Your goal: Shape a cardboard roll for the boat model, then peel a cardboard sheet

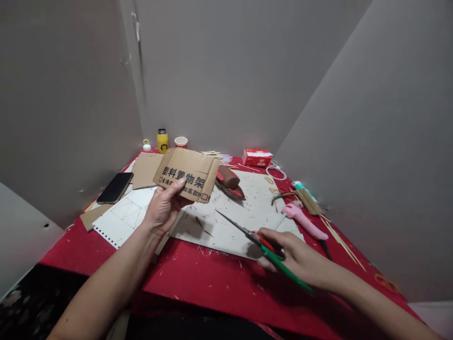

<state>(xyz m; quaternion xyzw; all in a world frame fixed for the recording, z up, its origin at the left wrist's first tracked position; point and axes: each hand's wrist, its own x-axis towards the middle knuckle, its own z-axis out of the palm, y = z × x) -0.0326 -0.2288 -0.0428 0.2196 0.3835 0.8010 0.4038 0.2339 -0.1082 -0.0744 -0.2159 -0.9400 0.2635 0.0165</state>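
My left hand [165,208] grips a piece of brown cardboard [187,163] printed with black characters, thumb on its front face. A short slit shows near the card's upper right side. In my right hand [292,255] is a pair of scissors [244,230] with green and orange handles. Their blades look almost closed and point up and left, below the card and apart from it. Under both lies a white board [255,203] strewn with small scraps. Behind the card's right edge, a brown cylinder [229,178] rests on a dark, boat-shaped piece with red inside.
A pink glue gun [305,222] lies at right, near thin wooden sticks [341,241]. At left are a phone [115,187] and a sheet with a line drawing [122,212]. A yellow bottle [162,140], paper cup [180,142] and red tissue pack [257,158] stand farther back.
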